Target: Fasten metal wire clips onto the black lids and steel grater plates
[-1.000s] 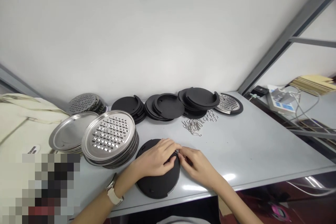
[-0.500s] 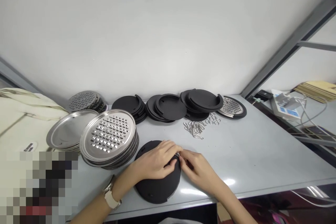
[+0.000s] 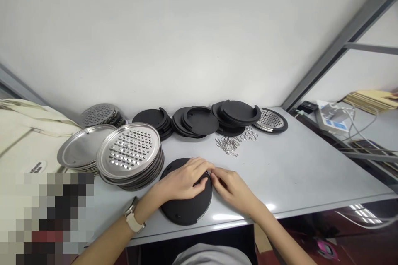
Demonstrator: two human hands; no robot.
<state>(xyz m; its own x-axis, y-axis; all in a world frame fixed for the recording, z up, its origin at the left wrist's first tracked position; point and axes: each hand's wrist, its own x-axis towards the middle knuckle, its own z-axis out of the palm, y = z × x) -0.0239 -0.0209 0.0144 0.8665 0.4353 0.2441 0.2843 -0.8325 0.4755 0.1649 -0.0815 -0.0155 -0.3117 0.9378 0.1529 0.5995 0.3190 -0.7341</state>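
Observation:
A round black disc (image 3: pixel 186 209) with small slots lies at the front edge of the grey table. My left hand (image 3: pixel 186 180) rests across its top, fingers curled over the right rim and thumb bent inward. At that rim, my right hand (image 3: pixel 230 186) pinches a small shiny metal piece (image 3: pixel 208 172), mostly hidden by the fingertips; whether it is a hook or a ring I cannot tell. The fingertips of both hands meet there. Beyond the hands lie a pile of thin metal hooks (image 3: pixel 228 145) and several metal rings (image 3: pixel 249 134).
Stacked round metal grater plates (image 3: pixel 130 149) stand at left, beside plain-faced metal discs (image 3: pixel 87 149). Stacks of black round holders (image 3: pixel 202 121) line the wall. A grater plate in a black holder (image 3: pixel 270 120) lies at far right. Cables and a white box (image 3: pixel 332 118) sit beyond the frame post.
The view has shifted slightly, so the table things sit a little higher in the picture. Both hands keep nearly the same hold at the disc's rim.

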